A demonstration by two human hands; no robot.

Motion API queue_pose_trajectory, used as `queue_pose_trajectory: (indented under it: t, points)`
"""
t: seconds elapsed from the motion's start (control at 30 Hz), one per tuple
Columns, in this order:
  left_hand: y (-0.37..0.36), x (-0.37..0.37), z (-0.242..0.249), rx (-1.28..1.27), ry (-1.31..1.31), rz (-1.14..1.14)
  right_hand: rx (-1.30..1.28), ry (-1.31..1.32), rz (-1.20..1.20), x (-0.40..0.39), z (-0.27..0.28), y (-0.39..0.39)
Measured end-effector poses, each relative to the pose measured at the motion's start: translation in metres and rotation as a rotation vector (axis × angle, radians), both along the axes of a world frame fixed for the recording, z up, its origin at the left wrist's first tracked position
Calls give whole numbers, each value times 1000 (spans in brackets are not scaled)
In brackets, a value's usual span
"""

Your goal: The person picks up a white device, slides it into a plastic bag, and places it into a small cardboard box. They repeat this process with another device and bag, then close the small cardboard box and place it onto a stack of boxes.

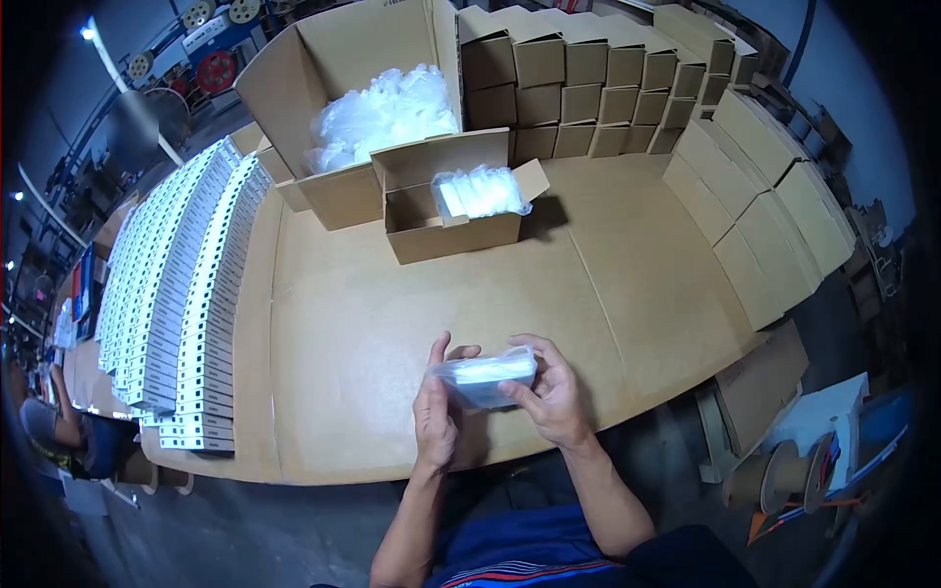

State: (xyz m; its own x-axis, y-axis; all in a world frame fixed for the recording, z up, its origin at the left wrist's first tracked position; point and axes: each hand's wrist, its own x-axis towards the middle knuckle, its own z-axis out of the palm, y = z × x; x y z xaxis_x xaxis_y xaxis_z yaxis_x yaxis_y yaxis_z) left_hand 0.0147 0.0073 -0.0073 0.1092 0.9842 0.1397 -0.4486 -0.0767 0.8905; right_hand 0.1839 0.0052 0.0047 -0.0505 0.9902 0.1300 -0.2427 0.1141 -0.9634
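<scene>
Pinching a wrapped pack (488,379) with right hand (555,395) at three o'clock, left hand (435,410) cupping nine, near worktop (353,323) edge at six; decent room toward open carton (456,243) at twelve.

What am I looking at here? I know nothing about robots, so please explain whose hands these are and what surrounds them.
There is no robot here, just a person's bare hands. The single picture comes from a camera worn on that person's head, looking forward and down. The right hand pinches a plastic-wrapped packet; the left hand is at its other end. Ahead on the brown tabletop, a small open carton holds white, clear-wrapped packets. Behind it, a larger open carton is heaped with crumpled clear plastic. Small white boxes stand stacked on the left, brown cartons at the back and right.
</scene>
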Motion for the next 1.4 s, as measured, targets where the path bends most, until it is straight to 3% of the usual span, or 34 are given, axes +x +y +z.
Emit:
queue_pose_trajectory:
  t: [0.1, 0.27, 0.4, 0.5, 0.6, 0.63, 0.73, 0.77, 1.1, 1.2, 1.23, 1.33, 1.4]
  points:
    - [-1, -2, 12, 76, 219, 5, 25, 2, -14, 4, 0, -1]
    - [-5, -6, -2, -61, 183, -9, 164, -129, 45, 13, -7, 4]
    - [-3, -6, -6, -163, 152, 31, 115, -140, 103, 19, 3, 5]
    - [-3, -7, -2, -253, 145, 90, 6, 27, 3, 21, -9, 4]
    - [-3, -4, 7, -260, 147, 164, 91, 48, -269, 25, -6, 8]
    - [-2, -5, 10, -275, 142, 173, 245, 43, -250, 23, 1, 8]
    - [-2, -3, 10, -294, 146, 192, 368, -371, -9, 25, 17, 8]
    - [-2, 0, 10, -293, 143, 194, 280, -446, 29, 24, 18, 7]
    - [-1, -16, -21, -201, 218, 238, 161, -466, 53, 23, 11, 8]
    - [-2, -14, 30, -165, 145, 110, 143, -459, 21, 22, 14, 8]
    - [-5, -19, 40, -153, 214, 74, 158, -452, 25, 23, 12, 9]
    - [-1, -20, 35, 262, 524, -2, 234, -479, 23, 25, 10, 13]
    - [-1, -24, 33, 104, 509, -67, 325, -570, 0, 24, 18, 15]
